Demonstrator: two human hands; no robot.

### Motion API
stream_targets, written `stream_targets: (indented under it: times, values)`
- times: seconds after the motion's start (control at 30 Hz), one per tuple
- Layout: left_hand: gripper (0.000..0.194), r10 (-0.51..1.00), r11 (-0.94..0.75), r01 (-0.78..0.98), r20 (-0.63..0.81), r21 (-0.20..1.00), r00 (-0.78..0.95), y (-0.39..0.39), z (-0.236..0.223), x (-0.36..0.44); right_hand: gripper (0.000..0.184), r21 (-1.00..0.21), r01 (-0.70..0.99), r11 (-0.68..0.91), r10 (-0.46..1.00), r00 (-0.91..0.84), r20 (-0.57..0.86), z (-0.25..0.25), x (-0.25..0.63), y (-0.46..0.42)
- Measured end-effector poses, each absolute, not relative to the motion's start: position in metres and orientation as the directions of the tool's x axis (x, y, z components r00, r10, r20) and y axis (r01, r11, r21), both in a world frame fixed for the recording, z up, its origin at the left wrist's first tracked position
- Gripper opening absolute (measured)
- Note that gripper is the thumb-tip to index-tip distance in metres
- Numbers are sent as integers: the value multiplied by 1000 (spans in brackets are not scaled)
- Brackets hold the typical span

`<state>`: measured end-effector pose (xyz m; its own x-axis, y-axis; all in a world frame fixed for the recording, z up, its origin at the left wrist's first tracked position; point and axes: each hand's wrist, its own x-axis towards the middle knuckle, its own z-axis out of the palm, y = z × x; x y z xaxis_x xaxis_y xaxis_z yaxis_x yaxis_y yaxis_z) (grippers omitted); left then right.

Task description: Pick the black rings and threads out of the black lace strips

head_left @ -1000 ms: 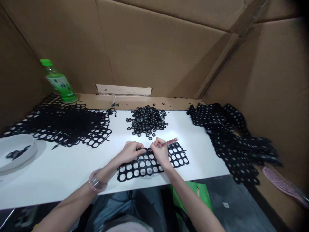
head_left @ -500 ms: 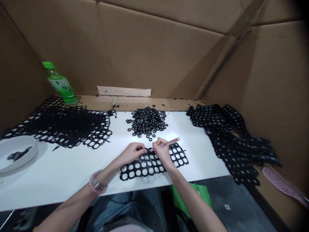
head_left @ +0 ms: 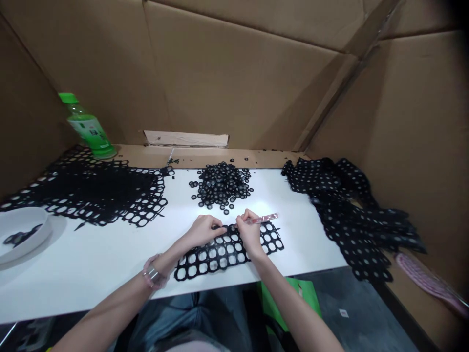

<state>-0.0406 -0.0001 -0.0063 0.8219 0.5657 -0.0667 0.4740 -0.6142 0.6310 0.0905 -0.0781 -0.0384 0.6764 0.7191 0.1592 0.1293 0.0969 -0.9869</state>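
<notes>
Both forearms reach in from the bottom of the view and converge near the middle, low over the counter. Left hand [head_left: 203, 231]: palm down, fingers bent, thumb and index extended toward the right hand, tips close together. Right hand [head_left: 249, 232]: fingers curled in a pinch grip, wrist roughly straight, forearm angled up and to the left. Hands near each other, not touching. Left wrist [head_left: 164, 264] lower than the hand, forearm angled up and to the right. Contact under the fingertips too small to tell.
</notes>
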Motion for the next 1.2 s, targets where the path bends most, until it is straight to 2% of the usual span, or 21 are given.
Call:
stream_targets:
  times: [0.43,0.57,0.63,0.7,0.83,0.93,1.0,1.2]
  values:
    - [29,549,-567,409,-42,715,835,2,-11,-42,26,-958,285,40,777,594,209,-33,88,-77]
    - [30,532,-512,352,-32,783,846,3,-16,-43,25,-929,369,31,804,543,243,-35,82,-77]
    - [30,514,-465,317,-40,827,857,3,-17,-43,24,-940,338,42,810,539,230,-36,81,-78]
    - [29,495,-441,296,-46,847,868,3,-15,-44,25,-971,233,58,804,565,184,-36,85,-78]
    - [22,527,-527,346,-21,777,850,1,-6,-42,26,-993,93,70,768,630,114,-35,102,-78]
    - [20,556,-572,433,-59,696,829,0,-1,-38,26,-993,83,79,744,658,114,-34,111,-79]
    - [17,552,-551,449,-97,703,828,1,0,-34,26,-992,100,81,744,656,127,-35,112,-80]
    - [29,524,-468,483,-208,740,826,7,-5,-23,24,-984,159,76,745,647,162,-36,107,-81]
